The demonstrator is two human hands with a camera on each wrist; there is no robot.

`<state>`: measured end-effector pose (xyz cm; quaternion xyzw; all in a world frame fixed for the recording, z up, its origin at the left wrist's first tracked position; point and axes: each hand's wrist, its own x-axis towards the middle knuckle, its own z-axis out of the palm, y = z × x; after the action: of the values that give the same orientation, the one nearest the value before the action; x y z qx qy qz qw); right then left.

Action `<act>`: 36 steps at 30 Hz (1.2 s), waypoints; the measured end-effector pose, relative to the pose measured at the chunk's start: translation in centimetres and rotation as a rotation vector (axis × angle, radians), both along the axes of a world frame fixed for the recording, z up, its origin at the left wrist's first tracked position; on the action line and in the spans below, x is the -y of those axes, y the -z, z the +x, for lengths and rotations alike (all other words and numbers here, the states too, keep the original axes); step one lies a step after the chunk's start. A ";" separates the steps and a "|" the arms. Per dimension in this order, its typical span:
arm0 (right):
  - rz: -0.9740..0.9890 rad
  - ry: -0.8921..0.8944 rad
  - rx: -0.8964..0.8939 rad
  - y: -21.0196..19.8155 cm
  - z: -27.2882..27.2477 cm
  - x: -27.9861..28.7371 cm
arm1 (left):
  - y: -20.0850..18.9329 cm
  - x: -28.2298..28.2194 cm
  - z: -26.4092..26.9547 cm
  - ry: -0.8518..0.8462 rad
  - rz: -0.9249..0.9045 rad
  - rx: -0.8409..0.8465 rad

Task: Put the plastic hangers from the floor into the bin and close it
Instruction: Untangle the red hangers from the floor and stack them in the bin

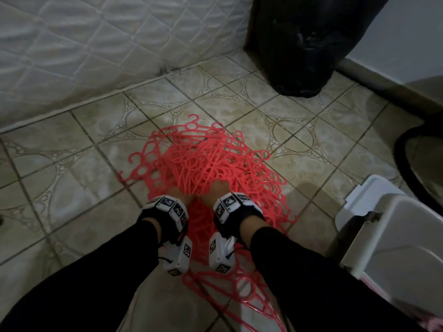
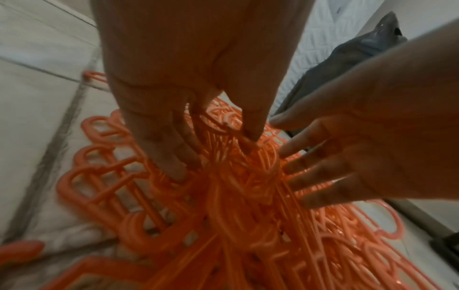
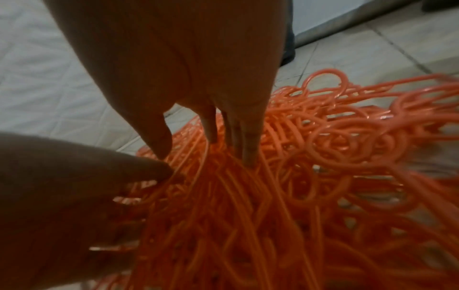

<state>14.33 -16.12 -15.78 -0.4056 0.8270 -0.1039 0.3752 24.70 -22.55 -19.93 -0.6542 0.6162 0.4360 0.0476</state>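
Near, both black sleeves (image 1: 79,279) reach down; left hand (image 1: 178,191) and right hand (image 1: 213,188) dig straight, spread fingers (image 2: 250,121) into the coral hanger pile (image 1: 203,161) on the tiled floor (image 1: 72,188). White bin (image 1: 395,240) stands right.

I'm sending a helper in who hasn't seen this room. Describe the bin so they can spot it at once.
Start at the tiled floor with the tangled heap of coral-pink plastic hangers in its middle. Go right from the heap: the pale grey plastic bin stands at the picture's right edge. Unlike the black plastic bag in the far corner, it is light, rigid and boxy.
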 end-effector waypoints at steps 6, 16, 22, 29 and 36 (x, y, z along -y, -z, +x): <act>-0.090 0.182 -0.265 0.6 -3.3 -0.8 | 1.2 0.8 0.7 -0.105 0.032 -0.103; 0.089 0.228 -0.465 1.0 -5.1 -2.6 | 0.3 -1.3 -1.2 -0.198 -0.099 -0.357; -0.272 0.409 -0.170 -0.2 -3.9 -1.3 | 0.1 -3.4 -2.7 -0.187 -0.177 -0.477; -0.510 0.687 0.138 -2.8 -4.0 -1.0 | -1.5 -3.7 -2.7 -0.194 -0.238 -0.661; -0.321 0.741 0.471 -3.1 -5.6 -2.2 | -1.9 -3.9 -2.7 -0.167 -0.162 -0.726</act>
<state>8.73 -13.92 -12.71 -0.1014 0.7820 -0.4465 0.4228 22.04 -18.64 -18.06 -0.5067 0.5701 0.5915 -0.2613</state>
